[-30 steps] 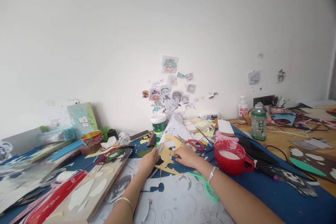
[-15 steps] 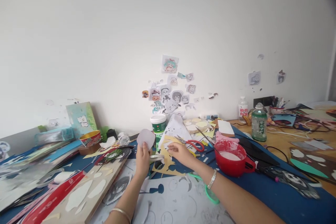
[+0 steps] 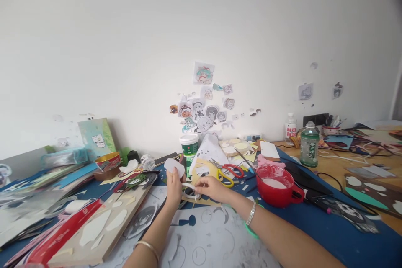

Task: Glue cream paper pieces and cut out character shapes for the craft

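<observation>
My left hand (image 3: 174, 186) is closed round a pale rounded paper cutout (image 3: 174, 168), which stands tilted above the fingers. A white ring, like a roll of tape (image 3: 189, 196), hangs beside the same hand, on its right side. My right hand (image 3: 210, 187) is closed in a pinch at the upper right edge of this roll; what lies between its fingertips is too small to see clearly. Below both hands lies a large drawn-on paper sheet (image 3: 201, 238). Just beyond the right hand are yellow-handled scissors (image 3: 226, 179) and red-handled scissors (image 3: 235, 171).
A red bowl (image 3: 272, 199) with white contents and a brush stands to the right, near a green bottle (image 3: 309, 146). On the left lies a board (image 3: 109, 234) with pale cutouts. A white-lidded tub (image 3: 189, 145) stands by the wall.
My right hand has moved left and down to the tape roll. The cutout in my left hand has tilted, so less of its face shows. The yellow-handled scissors are now more visible.
</observation>
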### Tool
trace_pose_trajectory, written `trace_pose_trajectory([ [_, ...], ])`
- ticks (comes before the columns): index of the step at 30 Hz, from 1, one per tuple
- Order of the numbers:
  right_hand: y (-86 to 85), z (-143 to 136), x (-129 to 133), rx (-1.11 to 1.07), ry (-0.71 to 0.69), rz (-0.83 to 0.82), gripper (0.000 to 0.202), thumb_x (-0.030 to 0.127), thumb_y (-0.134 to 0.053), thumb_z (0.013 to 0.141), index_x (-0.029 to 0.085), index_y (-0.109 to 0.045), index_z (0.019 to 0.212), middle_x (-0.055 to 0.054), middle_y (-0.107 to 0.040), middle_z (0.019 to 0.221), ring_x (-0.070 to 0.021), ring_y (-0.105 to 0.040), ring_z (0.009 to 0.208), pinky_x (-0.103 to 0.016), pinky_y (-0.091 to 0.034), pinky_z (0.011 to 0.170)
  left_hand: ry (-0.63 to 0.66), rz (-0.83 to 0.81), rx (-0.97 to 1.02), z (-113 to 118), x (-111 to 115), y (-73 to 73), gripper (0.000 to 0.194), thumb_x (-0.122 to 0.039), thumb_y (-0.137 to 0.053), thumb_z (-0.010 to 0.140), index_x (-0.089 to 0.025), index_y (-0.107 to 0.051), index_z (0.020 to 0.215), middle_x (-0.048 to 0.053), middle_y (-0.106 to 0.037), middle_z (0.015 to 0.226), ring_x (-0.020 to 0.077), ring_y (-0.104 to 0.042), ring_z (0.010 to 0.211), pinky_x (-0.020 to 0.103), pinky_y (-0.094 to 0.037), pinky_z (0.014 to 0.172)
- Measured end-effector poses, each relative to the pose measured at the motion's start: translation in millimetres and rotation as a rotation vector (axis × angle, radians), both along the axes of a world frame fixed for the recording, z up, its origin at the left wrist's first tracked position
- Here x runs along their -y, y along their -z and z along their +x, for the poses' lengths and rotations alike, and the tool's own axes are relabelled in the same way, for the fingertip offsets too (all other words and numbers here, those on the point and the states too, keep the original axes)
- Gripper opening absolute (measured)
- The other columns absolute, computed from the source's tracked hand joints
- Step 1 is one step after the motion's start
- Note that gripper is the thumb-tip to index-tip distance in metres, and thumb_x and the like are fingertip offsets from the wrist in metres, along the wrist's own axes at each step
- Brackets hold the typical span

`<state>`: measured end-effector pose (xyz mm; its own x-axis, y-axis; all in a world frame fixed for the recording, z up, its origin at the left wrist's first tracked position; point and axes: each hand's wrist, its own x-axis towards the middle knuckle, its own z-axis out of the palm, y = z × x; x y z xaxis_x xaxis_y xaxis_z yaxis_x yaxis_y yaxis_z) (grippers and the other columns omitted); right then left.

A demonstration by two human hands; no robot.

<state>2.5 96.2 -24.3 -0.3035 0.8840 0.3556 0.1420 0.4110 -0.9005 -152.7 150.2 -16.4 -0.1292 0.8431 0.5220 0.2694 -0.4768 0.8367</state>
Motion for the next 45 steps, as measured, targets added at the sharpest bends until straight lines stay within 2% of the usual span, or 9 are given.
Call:
trace_pose_trajectory([
  [9, 3.4, -4, -1, -0.060, -0.021, -0.045, 0.027, 0.034, -0.065, 0.071, 0.017, -0.062, 0.092, 0.002, -0.057, 0.067, -0.0110, -0.054, 0.063, -0.022, -0.042, 0.057, 0.055, -0.001, -0.055, 2, 7, -4.3, 0.032, -0.050, -0.049, 0.076, -0.021, -0.043, 0.065, -0.007, -0.045, 0.049, 0.0106, -0.047, 0.047, 0.021, -0.037, 0.046],
  [14, 0.9, -5, 1, -0.076, 0.026, -0.056, 0.019, 0.033, -0.064, 0.072, 0.017, -0.063, 0.082, 0.003, -0.054, 0.063, -0.0091, -0.048, 0.056, -0.021, -0.039, 0.054, 0.052, -0.009, -0.106, 3, 4, -2.9, 0.028, -0.049, -0.041, 0.080, -0.022, -0.045, 0.080, -0.005, -0.052, 0.063, 0.0133, -0.056, 0.054, 0.022, -0.042, 0.047],
  [18, 0.3, -2, -1, -0.072, 0.108, -0.081, 0.016, 0.034, -0.062, 0.072, 0.017, -0.062, 0.071, 0.003, -0.051, 0.058, -0.0091, -0.043, 0.052, -0.022, -0.036, 0.052, -0.049, 0.031, -0.218, -8, 0, -5.0, 0.017, -0.037, -0.049, 0.075, -0.021, -0.048, 0.069, 0.005, -0.057, 0.083, 0.0238, -0.057, 0.087, 0.035, -0.047, 0.074],
  [22, 1.8, 0, -4, -0.077, 0.155, -0.053, 0.014, 0.032, -0.063, 0.072, 0.018, -0.062, 0.070, 0.002, -0.051, 0.061, -0.0093, -0.041, 0.051, -0.023, -0.034, 0.049, -0.211, 0.156, -0.532, -25, -2, -11.4, 0.011, -0.025, -0.051, 0.072, -0.019, -0.055, 0.064, 0.013, -0.054, 0.107, 0.0348, -0.041, 0.112, 0.047, -0.032, 0.095],
  [25, 1.3, 2, -4, -0.064, 0.178, -0.029, 0.010, 0.029, -0.062, 0.072, 0.019, -0.063, 0.075, 0.002, -0.052, 0.064, -0.0099, -0.042, 0.053, -0.023, -0.034, 0.049, -0.223, 0.081, -0.508, -29, -6, -11.7, 0.017, -0.030, -0.049, 0.074, -0.018, -0.061, 0.072, 0.013, -0.055, 0.106, 0.0338, -0.046, 0.106, 0.046, -0.035, 0.091],
  [30, -3.0, 4, -2, -0.022, 0.236, 0.003, 0.008, 0.024, -0.060, 0.074, 0.020, -0.065, 0.078, 0.002, -0.053, 0.063, -0.0115, -0.045, 0.056, -0.025, -0.038, 0.056, -0.092, -0.113, -0.269, -26, -18, -4.0, 0.035, -0.040, -0.043, 0.076, -0.014, -0.064, 0.086, 0.006, -0.062, 0.073, 0.0218, -0.059, 0.070, 0.034, -0.047, 0.064],
  [36, -0.3, 4, -6, -0.054, 0.255, 0.057, 0.008, 0.026, -0.060, 0.073, 0.021, -0.065, 0.077, -0.001, -0.060, 0.076, -0.0151, -0.053, 0.068, -0.027, -0.042, 0.063, -0.034, -0.055, -0.202, -28, -17, -9.1, 0.025, -0.041, -0.055, 0.067, -0.018, -0.062, 0.073, 0.009, -0.065, 0.093, 0.0268, -0.058, 0.094, 0.034, -0.047, 0.074],
  [41, 9.9, 7, -18, -0.091, 0.323, 0.123, 0.012, 0.027, -0.060, 0.071, 0.021, -0.061, 0.080, -0.001, -0.062, 0.080, -0.0159, -0.056, 0.072, -0.029, -0.044, 0.069, 0.167, -0.130, -0.190, -3, -7, 0.8, 0.033, -0.050, -0.039, 0.076, -0.020, -0.051, 0.077, -0.003, -0.056, 0.057, 0.0153, -0.057, 0.048, 0.028, -0.047, 0.049],
  [45, 14.3, 7, -23, -0.169, 0.340, 0.163, 0.008, 0.027, -0.059, 0.070, 0.022, -0.061, 0.076, -0.002, -0.064, 0.084, -0.0179, -0.060, 0.078, -0.032, -0.047, 0.074, 0.192, -0.134, -0.249, 19, 9, 14.5, 0.029, -0.049, -0.035, 0.082, -0.023, -0.040, 0.072, -0.008, -0.044, 0.044, 0.0126, -0.047, 0.035, 0.023, -0.037, 0.040],
])
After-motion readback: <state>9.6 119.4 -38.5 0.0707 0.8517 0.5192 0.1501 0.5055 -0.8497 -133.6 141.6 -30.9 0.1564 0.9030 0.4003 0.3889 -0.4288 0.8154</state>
